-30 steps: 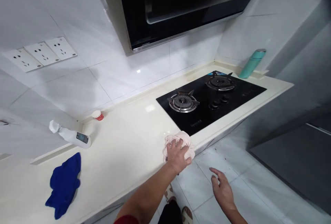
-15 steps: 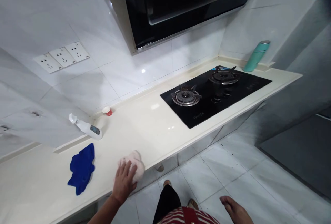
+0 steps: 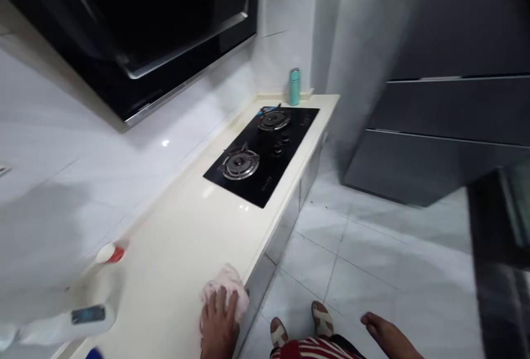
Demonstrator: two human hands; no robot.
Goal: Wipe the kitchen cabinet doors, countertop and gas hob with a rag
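A: Your left hand (image 3: 218,320) lies flat, fingers spread, pressing on the pink cloth (image 3: 226,287); nothing is gripped.

B: Cloth position?

A: Under and ahead of your fingers, at the front edge of the cream countertop (image 3: 178,248). Your right hand (image 3: 383,334) hangs loosely open over the floor tiles, holding nothing.

B: Farther out?

A: White spray bottle (image 3: 66,320) to the left, small red-and-white cup (image 3: 110,253) by the wall, then black gas hob (image 3: 260,146), teal flask (image 3: 294,86) in the corner.

White tiled wall (image 3: 62,182) & floor (image 3: 372,237), cream counter (image 3: 178,248), black hob (image 3: 260,152), grey cabinets (image 3: 447,127).
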